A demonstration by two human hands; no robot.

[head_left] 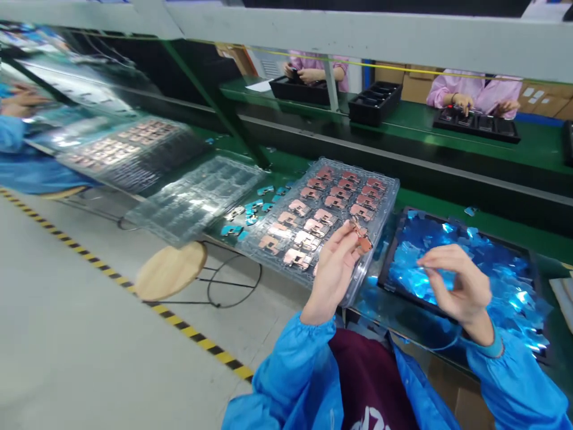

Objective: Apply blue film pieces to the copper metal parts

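Observation:
My left hand [335, 263] grips a small copper-coloured metal plate [363, 242] by its edge, above the near right part of a clear plastic tray [389, 191]. Rows of similar copper-coloured plates [316, 224] lie in that tray's pockets. To the right, my right hand [461, 283] is closed in a pinch, thumb against fingers; anything between the fingertips is too small to make out. Under it is a black tray [385, 263] heaped with thin, shiny blue film pieces [416, 263].
Several blue-covered parts [253, 209] lie left of the tray on the green bench. Farther left are an empty clear tray [197, 194], a wooden stool [172, 270] and a blue-sleeved person [18, 128]. Across the bench, two people in pink handle black trays [376, 101]. A white beam [358, 36] crosses above.

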